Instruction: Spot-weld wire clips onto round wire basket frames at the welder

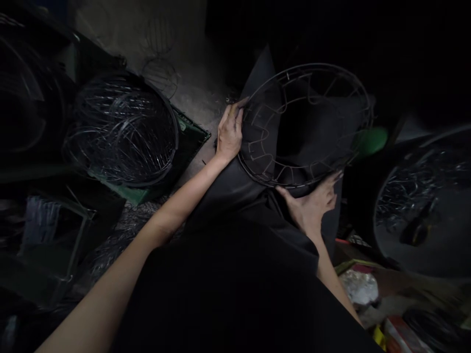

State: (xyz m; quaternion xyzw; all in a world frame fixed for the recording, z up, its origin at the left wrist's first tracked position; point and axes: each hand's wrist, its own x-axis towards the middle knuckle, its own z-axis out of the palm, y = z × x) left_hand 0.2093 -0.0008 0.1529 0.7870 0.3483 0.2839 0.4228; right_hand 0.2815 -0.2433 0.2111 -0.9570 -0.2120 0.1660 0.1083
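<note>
A round wire frame [287,186], with bent wires running around the inside of its ring, lies tilted over my dark-clothed lap. On its left side, my left hand [230,131] grips the rim with the fingers pointing up and away. My right hand [312,201] is at the near edge, its thumb and fingers spread along the rim and pressed to it. Beyond the frame's right side shows a green rounded thing [373,140], blurred and partly covered by the wire.
To my left, a large bundle of dark wire pieces [121,127] rests on a green crate [191,130]. A round tub [375,211] at right holds loose wire and a dark tool with yellow marks [417,230]. Wire grids [160,76] lie on the floor. A clear plastic bag [360,287] sits lower right.
</note>
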